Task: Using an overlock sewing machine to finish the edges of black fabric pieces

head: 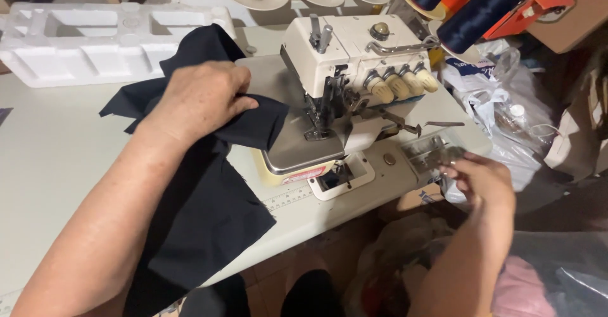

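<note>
A cream overlock sewing machine (354,57) stands on a pale work table (44,146). A piece of black cloth (209,209) lies across the table and up onto the machine's metal bed (297,152). My left hand (202,98) presses down on the cloth and bunches it just left of the presser foot (320,127). My right hand (481,177) is at the right end of the machine, fingers pinched near a small clear tray (430,152); whether it holds anything I cannot tell.
A white foam packing block (95,38) lies at the back left. Dark blue thread cones (481,10) hang over the machine at the top right. Plastic bags (506,108) are piled right of the table, with more bags and pink cloth (519,285) below.
</note>
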